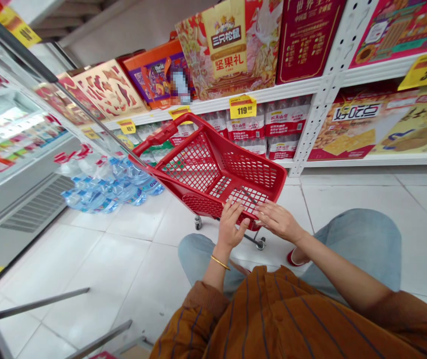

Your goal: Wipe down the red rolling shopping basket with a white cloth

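Note:
A red plastic shopping basket on small wheels (213,169) stands on the white tiled floor in front of me, with nothing in it and its handle at the far left end. My left hand (232,224) rests on the basket's near rim with its fingers stretched over the mesh. Beside it, my right hand (279,219) lies flat on the same rim, fingers extended and apart. Neither hand holds anything. A gold bangle sits on my left wrist. My knees in blue jeans are bent low on either side.
White shelves (321,89) at the back carry large gift boxes, packs of bottled water and yellow price tags (242,106). Packs of water bottles (105,189) lie on the floor at left beside a refrigerated case (15,169). Metal bars (30,304) cross the lower left.

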A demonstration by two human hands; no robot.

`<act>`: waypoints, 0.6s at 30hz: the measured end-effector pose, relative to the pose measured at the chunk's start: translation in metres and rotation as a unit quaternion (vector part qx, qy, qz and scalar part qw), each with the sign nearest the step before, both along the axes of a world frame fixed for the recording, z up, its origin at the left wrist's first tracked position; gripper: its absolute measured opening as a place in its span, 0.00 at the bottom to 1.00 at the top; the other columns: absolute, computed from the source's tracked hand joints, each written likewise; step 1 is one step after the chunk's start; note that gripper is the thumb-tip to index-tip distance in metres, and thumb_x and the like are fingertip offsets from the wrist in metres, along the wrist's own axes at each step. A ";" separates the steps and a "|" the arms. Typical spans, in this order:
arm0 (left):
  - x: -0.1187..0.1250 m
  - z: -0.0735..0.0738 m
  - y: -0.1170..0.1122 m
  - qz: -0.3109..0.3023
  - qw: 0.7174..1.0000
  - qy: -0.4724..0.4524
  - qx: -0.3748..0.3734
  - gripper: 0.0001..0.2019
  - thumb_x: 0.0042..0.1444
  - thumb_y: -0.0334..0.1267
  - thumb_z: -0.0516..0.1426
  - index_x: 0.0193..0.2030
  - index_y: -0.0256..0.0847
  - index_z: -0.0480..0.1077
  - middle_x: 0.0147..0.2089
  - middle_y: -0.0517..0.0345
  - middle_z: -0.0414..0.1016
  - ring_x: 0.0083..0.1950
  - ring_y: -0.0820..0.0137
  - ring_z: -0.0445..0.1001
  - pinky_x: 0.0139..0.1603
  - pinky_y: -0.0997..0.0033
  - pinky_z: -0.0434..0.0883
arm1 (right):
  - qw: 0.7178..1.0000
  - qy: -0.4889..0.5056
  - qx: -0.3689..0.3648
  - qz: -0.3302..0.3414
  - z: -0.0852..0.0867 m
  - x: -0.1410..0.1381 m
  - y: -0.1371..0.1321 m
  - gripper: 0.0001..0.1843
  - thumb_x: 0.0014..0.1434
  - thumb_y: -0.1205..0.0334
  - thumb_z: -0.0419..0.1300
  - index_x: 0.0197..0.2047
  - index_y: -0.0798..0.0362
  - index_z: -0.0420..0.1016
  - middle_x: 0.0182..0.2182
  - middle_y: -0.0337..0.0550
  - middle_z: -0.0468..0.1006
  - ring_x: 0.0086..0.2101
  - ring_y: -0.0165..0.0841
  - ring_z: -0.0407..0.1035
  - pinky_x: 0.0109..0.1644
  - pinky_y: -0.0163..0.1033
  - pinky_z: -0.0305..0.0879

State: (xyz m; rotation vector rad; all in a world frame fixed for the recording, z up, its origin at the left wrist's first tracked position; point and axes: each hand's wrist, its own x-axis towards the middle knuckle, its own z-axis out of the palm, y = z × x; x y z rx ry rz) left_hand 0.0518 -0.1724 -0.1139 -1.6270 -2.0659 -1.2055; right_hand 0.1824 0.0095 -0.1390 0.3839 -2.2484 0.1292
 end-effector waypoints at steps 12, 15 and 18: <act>-0.001 0.001 -0.001 0.007 1.000 -0.010 -0.006 0.19 0.65 0.48 0.49 0.53 0.37 0.70 0.57 0.43 0.74 0.70 0.55 0.57 0.67 0.42 0.58 | 0.998 -0.035 -0.047 0.005 -0.010 0.001 0.035 0.19 0.67 0.65 0.54 0.60 0.51 0.68 0.45 0.50 0.79 0.52 0.36 0.69 0.58 0.51 0.67; -0.003 0.001 -0.004 0.004 1.000 -0.013 -0.008 0.19 0.65 0.48 0.49 0.52 0.37 0.71 0.57 0.43 0.74 0.71 0.55 0.56 0.67 0.42 0.58 | 0.999 -0.028 -0.043 -0.006 -0.006 0.002 0.026 0.19 0.66 0.67 0.55 0.60 0.52 0.69 0.44 0.50 0.79 0.49 0.37 0.70 0.56 0.50 0.67; -0.006 0.001 -0.007 0.000 1.000 -0.014 -0.010 0.19 0.66 0.48 0.49 0.52 0.37 0.71 0.58 0.43 0.73 0.71 0.56 0.56 0.67 0.43 0.58 | 0.998 -0.028 -0.042 -0.021 -0.001 0.003 0.016 0.18 0.66 0.67 0.54 0.58 0.51 0.70 0.42 0.49 0.79 0.47 0.36 0.70 0.55 0.49 0.68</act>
